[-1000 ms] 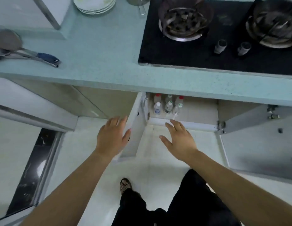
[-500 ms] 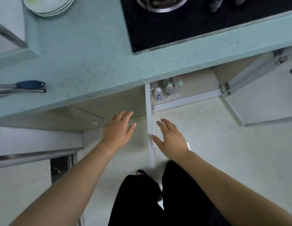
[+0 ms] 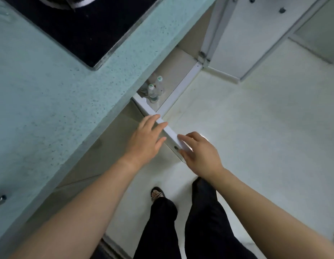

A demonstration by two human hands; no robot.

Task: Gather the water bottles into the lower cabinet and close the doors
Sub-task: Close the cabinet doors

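Several water bottles with green-white caps stand inside the lower cabinet, partly hidden under the countertop edge. The left cabinet door is swung out, seen edge-on as a white strip. My left hand lies flat against the door's outer face, fingers spread over its top edge. My right hand touches the door's inner side near its free end, fingers curled on the edge. The right cabinet door stands wide open at the upper right.
A pale teal countertop with a black gas hob overhangs the cabinet on the left. White tiled floor spreads to the right. My black-trousered legs and a sandalled foot are below the hands.
The view has rotated and moved closer. Both hands have come onto the left door, one on each side of its edge; before they hovered beside it.
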